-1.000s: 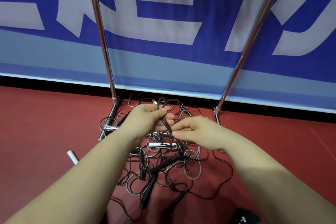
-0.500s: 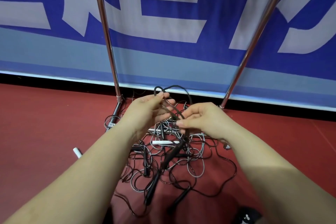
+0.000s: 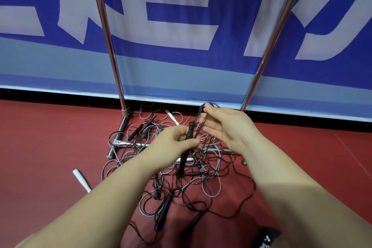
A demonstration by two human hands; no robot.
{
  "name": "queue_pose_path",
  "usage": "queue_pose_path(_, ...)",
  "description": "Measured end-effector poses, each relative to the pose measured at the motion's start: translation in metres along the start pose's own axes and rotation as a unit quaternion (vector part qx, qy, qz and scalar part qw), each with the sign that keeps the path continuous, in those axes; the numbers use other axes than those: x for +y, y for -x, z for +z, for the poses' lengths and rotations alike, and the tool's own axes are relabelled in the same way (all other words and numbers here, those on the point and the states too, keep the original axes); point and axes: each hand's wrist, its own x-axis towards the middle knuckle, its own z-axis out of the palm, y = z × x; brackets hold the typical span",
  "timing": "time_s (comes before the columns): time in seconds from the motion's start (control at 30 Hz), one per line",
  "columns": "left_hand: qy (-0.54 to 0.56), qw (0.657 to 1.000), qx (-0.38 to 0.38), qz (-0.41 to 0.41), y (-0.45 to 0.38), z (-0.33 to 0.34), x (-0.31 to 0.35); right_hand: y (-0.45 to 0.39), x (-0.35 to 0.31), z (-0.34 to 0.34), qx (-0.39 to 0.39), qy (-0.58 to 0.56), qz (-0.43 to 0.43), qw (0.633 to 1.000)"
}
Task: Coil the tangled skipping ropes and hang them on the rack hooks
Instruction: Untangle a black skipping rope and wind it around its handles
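A tangle of black and grey skipping ropes lies on the red floor around the foot of a chrome rack. My left hand grips a black rope handle that points up between my hands. Beside it, my right hand holds a folded loop of black rope, which sticks out above the fingers. The rack's hooks are out of view.
The rack's second upright slants up on the right, and its base bar runs under the ropes. A white handle lies apart on the floor at left. A blue and white banner wall stands behind.
The loop of black rope has passed from my left hand to my right hand, which rose to the right. My left hand dropped a little and now grips a black handle.
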Motion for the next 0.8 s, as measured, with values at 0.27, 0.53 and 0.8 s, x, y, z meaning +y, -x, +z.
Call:
queue_pose_path(0.27,0.226,0.969,0.091,-0.035,0.0,-0.014,0.015,0.004,0.022,-0.007,-0.19,0.5,-0.065,0.843)
queue_pose_path(0.53,0.286,0.954,0.09,-0.021,0.002,-0.024,0.021,0.003,0.026,-0.004,-0.142,0.488,-0.154,0.847)
queue_pose_path(0.8,0.186,0.976,0.11,-0.033,0.003,-0.028,0.016,0.006,0.004,-0.004,-0.081,0.188,-0.061,0.977)
